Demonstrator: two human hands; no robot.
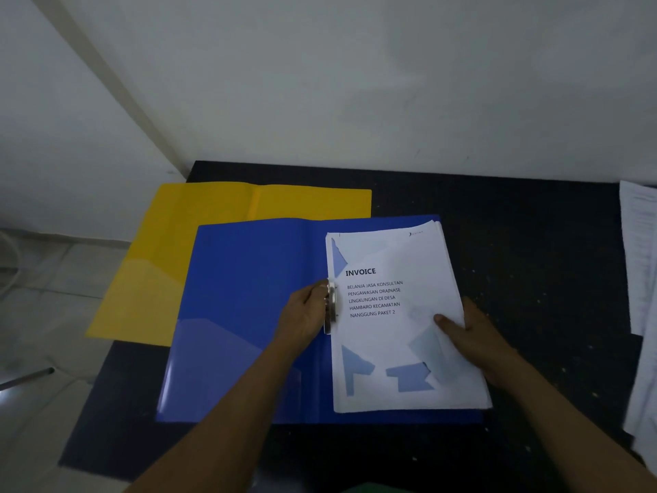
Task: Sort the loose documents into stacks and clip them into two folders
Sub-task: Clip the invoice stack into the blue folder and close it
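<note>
An open blue folder point(249, 297) lies on the dark table. On its right half sits a stack of white papers point(394, 332) topped by an "INVOICE" cover sheet. A metal clip point(332, 307) runs along the stack's left edge by the folder's spine. My left hand point(305, 318) grips that clip with curled fingers. My right hand point(473, 336) holds the stack's right edge, thumb on top of the sheet and fingers beneath. An open yellow folder point(199, 236) lies behind and to the left, partly under the blue one.
More loose white documents point(640, 265) lie along the table's right edge. The dark table point(533, 261) stands against a white wall; its left edge drops to a tiled floor. The yellow folder overhangs that left edge.
</note>
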